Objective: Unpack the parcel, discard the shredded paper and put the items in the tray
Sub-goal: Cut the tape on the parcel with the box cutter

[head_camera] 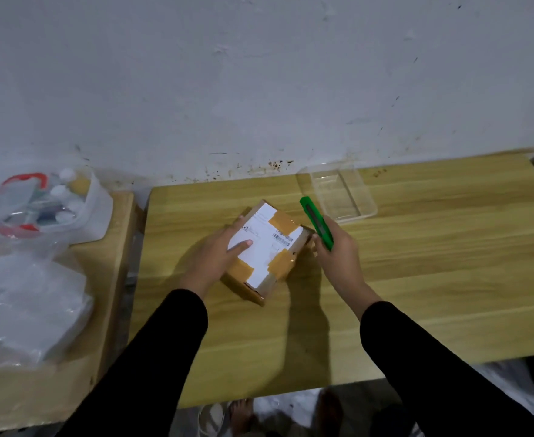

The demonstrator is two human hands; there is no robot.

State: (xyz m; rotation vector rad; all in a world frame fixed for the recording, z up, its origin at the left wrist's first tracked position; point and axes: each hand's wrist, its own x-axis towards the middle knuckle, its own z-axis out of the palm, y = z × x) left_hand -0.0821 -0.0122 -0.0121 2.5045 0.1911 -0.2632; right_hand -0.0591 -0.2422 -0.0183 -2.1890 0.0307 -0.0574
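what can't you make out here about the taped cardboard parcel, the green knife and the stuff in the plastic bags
- Taped brown cardboard parcel, head view: contents hidden, sealed; white label print too small.
- Green utility knife: right hand hides its lower end; blade unclear.
- Clear plastic bags: contents blurred.

parcel (267, 250): taped cardboard box with a white label, lying on the wooden surface (416, 279)
left hand (220, 257): flat on the box top, one finger on the label
right hand (338, 250): wrapped around a green utility knife (316, 222), at the box's right end
tray (338, 193): clear plastic, behind the knife near the wall
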